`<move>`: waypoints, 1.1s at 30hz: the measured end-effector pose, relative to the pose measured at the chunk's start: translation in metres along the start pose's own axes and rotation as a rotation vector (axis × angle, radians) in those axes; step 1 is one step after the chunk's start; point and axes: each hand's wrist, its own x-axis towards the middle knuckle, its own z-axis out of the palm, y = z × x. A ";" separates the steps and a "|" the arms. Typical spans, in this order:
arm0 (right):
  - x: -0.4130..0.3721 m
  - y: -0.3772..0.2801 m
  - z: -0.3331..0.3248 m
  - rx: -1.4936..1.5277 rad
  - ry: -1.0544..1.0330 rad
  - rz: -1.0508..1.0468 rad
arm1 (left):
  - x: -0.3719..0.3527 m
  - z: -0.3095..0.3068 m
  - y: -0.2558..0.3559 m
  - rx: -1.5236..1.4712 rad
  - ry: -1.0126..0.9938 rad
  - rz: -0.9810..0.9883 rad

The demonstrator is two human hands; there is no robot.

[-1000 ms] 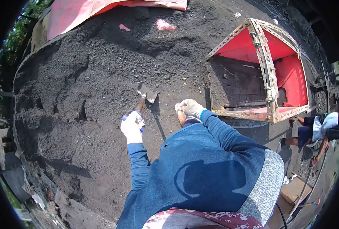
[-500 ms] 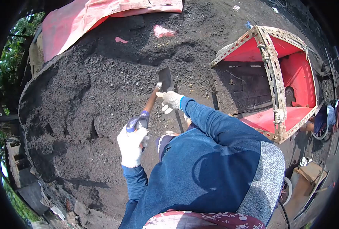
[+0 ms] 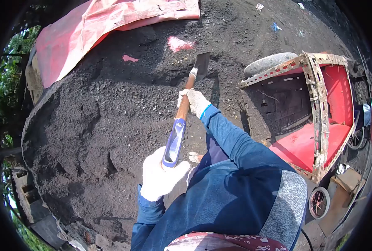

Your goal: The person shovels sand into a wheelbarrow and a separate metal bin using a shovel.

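A shovel (image 3: pixel 183 109) with a wooden shaft, a purple-blue handle and a metal blade slants across the middle, over dark gravelly material (image 3: pixel 123 113). My left hand (image 3: pixel 159 175), in a white glove, is closed round the handle's end. Higher up, my right hand (image 3: pixel 191 100), gloved too, wraps round the wooden shaft below the blade. The blade points away from me, near the top of the gravel, and no load can be made out on it.
At the right stands a red cart (image 3: pixel 318 104) with a perforated metal frame and a tyre (image 3: pixel 269 63) beside it. A red sheet (image 3: pixel 85 33) lies at the upper left. A spoked wheel (image 3: pixel 319 203) is at the lower right.
The shovel has swung forward and now shows its full handle. My right hand has moved up with its fingers round the shaft; my left hand has shifted to the right.
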 end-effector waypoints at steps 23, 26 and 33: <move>0.054 -0.005 -0.142 -0.240 0.210 -0.089 | 0.058 0.114 -0.136 0.089 -0.361 0.665; 0.022 0.041 -0.124 -0.288 0.218 -0.083 | 0.004 0.078 -0.148 0.256 -0.352 0.597; -0.022 0.133 -0.049 -0.286 0.115 -0.076 | -0.106 -0.007 -0.152 0.263 -0.160 0.465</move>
